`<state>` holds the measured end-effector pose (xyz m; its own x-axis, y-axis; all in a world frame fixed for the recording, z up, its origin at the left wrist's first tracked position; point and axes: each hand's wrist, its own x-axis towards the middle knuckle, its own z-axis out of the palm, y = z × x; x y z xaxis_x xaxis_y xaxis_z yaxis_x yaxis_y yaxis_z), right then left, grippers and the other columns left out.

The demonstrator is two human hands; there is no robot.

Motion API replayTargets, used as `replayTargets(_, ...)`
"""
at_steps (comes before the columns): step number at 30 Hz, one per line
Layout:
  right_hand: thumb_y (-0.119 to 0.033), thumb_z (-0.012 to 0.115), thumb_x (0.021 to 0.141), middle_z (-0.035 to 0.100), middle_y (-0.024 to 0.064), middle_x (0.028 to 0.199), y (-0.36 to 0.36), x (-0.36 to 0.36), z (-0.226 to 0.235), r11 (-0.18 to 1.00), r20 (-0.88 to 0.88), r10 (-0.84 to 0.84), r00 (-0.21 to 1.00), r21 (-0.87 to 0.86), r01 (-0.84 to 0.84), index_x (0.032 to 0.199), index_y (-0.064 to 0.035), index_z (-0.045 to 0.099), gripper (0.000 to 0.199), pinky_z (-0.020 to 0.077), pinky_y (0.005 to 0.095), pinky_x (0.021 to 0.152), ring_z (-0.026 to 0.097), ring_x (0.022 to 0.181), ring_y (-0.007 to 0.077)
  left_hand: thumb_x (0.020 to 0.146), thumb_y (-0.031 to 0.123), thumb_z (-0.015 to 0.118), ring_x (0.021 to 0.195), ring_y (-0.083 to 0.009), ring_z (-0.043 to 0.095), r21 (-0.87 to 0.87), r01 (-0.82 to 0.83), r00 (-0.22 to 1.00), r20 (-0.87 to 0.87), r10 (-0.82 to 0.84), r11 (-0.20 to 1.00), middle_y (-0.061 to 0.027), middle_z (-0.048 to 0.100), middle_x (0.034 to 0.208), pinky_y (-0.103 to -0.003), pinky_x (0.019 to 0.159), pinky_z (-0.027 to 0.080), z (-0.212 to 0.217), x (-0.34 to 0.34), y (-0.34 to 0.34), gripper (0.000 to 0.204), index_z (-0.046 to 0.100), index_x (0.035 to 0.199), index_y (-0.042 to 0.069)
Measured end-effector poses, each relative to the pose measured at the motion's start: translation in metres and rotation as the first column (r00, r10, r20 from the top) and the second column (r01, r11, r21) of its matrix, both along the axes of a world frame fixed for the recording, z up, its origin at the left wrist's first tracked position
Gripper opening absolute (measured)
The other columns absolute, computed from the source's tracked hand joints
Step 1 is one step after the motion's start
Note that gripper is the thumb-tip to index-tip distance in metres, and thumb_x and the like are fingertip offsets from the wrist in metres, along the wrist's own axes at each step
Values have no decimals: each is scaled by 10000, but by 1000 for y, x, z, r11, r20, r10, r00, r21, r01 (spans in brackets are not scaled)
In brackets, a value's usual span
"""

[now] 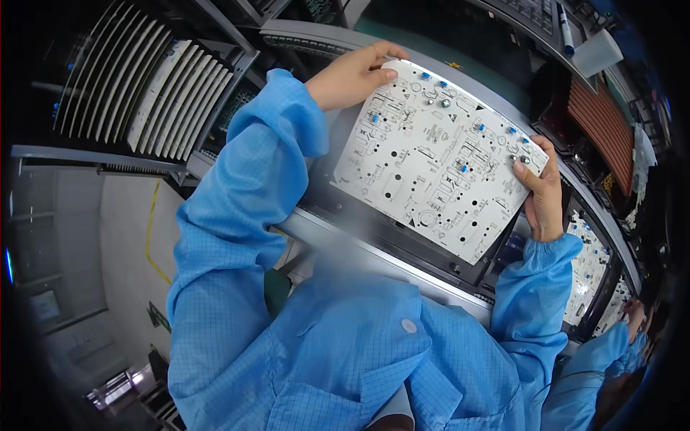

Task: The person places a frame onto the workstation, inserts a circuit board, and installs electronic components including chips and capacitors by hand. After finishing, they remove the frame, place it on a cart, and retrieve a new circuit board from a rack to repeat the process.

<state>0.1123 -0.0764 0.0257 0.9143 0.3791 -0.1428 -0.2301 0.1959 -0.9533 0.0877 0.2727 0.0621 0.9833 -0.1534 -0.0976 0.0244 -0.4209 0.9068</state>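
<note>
Between my two hands is a large white circuit board (424, 165), printed with black outlines and carrying several small blue parts and a few round metal ones. My left hand (352, 75) grips its upper left corner, thumb on the face and fingers behind the edge. At the upper right corner my right hand (540, 188) pinches the board, with the thumb on top and the other fingers partly hidden. The board lies tilted above a dark carrier frame (395, 233) on the conveyor, and covers most of it.
A rack of upright white boards (162, 93) stands at the far left. Further along the conveyor rail (381, 248), to the right, lies another populated board (586, 266). A co-worker's hand (634, 320) is beside it. Brown boards (602, 133) and a white cup (598, 54) are at the upper right.
</note>
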Motion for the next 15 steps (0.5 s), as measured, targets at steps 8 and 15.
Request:
replayTargets(8, -76, 821, 686, 634, 97, 1032, 2, -3, 0, 832, 349, 85, 933, -540, 127, 1112, -13, 571, 498, 476, 294, 851, 599, 941, 183, 969, 135, 488, 1213, -239, 425, 510, -54, 944, 308, -123, 858, -107, 501, 1246, -343, 1025, 374, -23, -11, 10, 322, 519, 1283, 74)
replayTargets(15, -123, 768, 753, 529, 137, 1209, 3, -12, -8, 638, 635, 216, 742, -667, 385, 1207, -57, 618, 482, 375, 344, 984, 449, 1137, 287, 925, 113, 536, 1265, -305, 311, 562, -89, 918, 367, -151, 823, -129, 412, 1317, -386, 1090, 270, -45, -10, 14, 382, 545, 1307, 111)
